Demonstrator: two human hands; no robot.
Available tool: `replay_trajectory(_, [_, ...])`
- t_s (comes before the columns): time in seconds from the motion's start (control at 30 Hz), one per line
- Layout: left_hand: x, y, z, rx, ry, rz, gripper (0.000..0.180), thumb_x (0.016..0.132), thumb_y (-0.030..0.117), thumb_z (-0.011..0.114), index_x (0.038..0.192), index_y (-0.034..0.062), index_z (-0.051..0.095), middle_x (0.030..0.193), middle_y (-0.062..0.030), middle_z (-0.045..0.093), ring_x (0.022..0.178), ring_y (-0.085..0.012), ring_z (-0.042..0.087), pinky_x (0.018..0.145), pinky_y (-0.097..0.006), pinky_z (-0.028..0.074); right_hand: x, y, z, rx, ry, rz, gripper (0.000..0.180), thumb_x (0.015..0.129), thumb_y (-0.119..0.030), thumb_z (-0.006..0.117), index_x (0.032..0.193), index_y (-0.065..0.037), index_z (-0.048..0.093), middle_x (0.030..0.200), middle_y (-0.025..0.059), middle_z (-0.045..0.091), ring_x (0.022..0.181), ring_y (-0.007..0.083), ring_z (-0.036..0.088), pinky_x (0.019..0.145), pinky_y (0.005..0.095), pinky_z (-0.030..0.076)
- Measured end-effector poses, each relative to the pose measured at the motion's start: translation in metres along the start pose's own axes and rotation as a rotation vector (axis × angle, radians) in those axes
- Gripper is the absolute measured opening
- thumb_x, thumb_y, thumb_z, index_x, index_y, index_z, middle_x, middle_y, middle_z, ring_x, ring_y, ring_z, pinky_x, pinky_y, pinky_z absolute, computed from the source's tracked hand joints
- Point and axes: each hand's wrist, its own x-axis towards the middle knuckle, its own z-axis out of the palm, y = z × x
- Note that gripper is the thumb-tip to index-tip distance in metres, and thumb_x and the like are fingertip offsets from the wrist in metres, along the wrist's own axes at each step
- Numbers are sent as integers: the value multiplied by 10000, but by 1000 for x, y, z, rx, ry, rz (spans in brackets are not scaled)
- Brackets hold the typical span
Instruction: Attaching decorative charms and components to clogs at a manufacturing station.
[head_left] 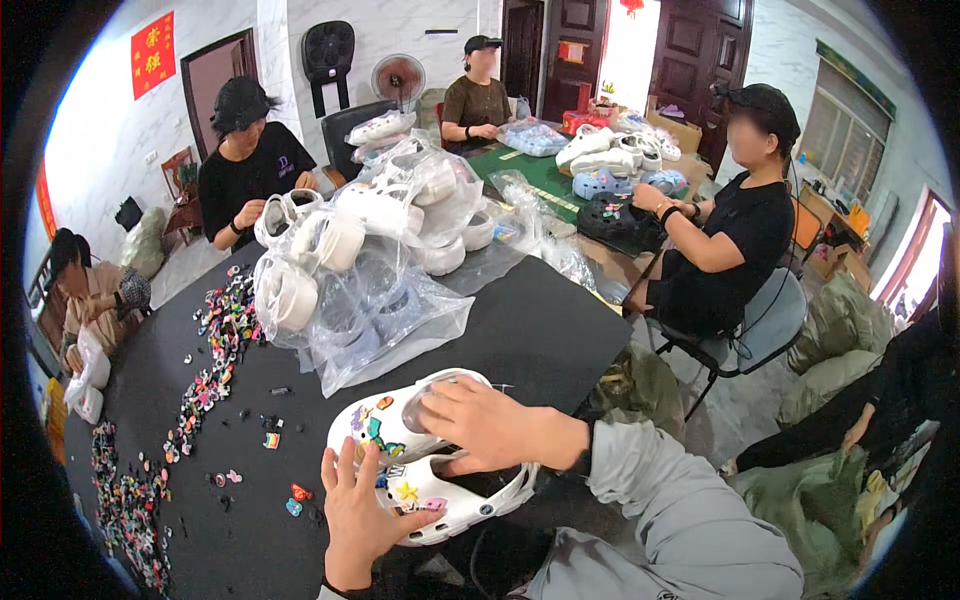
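A pair of white clogs lies side by side on the black table in front of me, the far clog (pixel 398 436) against the near clog (pixel 458 508). Colourful charms dot both toes, among them a yellow star charm (pixel 406 492). Spread across the toe ends is my left hand (pixel 362 515), open, its thumb on the near clog and its fingertips by the far one. My right hand (pixel 500 425) grips the pair from above: the fingers reach into the far clog's opening and the thumb dips into the near one, so their tips are hidden.
Loose charms (pixel 130 510) spread along the table's left side. Bagged white clogs (pixel 375 215) pile up beyond my hands. Several people sit around, one person (pixel 745 220) at the right handling a dark clog by a green mat (pixel 540 180). Sacks (pixel 840 320) stand at the right.
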Motion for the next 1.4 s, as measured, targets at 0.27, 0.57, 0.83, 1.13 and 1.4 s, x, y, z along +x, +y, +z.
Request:
replay_trajectory(0.27, [4, -5, 1, 0, -72, -26, 1162, 462, 691, 836, 1316, -28, 509, 1387, -298, 418, 1334, -527, 280, 1070, -576, 319, -28, 16, -3, -7, -82, 103, 871, 790, -557, 669, 1309, 109, 458, 1251, 282, 534, 1214, 402, 504, 1052, 524, 361])
replay_trajectory(0.57, [7, -2, -5, -78, -90, 29, 1007, 609, 575, 818, 1388, 41, 469, 1407, -272, 440, 1337, -461, 342, 1124, -526, 261, 7, 34, 16, 118, -215, -72, 836, 716, -490, 738, 1246, 102, 475, 1246, 248, 527, 1214, 387, 477, 1062, 462, 349])
replay_trajectory(0.83, [-5, 1, 0, -29, -20, -151, 1106, 461, 645, 860, 1291, -9, 533, 1372, -287, 443, 1313, -515, 320, 1075, -569, 316, 23, 21, 35, 116, -145, -45, 669, 695, -400, 736, 1153, 50, 545, 1120, 195, 579, 1108, 353, 528, 954, 461, 423])
replay_trajectory(1.13, [-38, -30, -17, -274, 117, -261, 911, 658, 390, 863, 1376, 6, 453, 1426, -261, 400, 1338, -408, 381, 1088, -461, 353, 6, 12, 10, -125, -123, 4, 654, 736, -418, 732, 1167, 45, 561, 1155, 197, 558, 1131, 361, 527, 973, 492, 390])
replay_trajectory(1.4, [-117, -61, -31, -44, 247, -604, 535, 773, 161, 783, 1252, 23, 589, 1404, -204, 454, 1293, -368, 452, 1032, -433, 417, 1, -3, 20, 41, 21, 24, 411, 652, -181, 801, 964, 1, 604, 1044, 167, 552, 1003, 373, 546, 867, 465, 451])
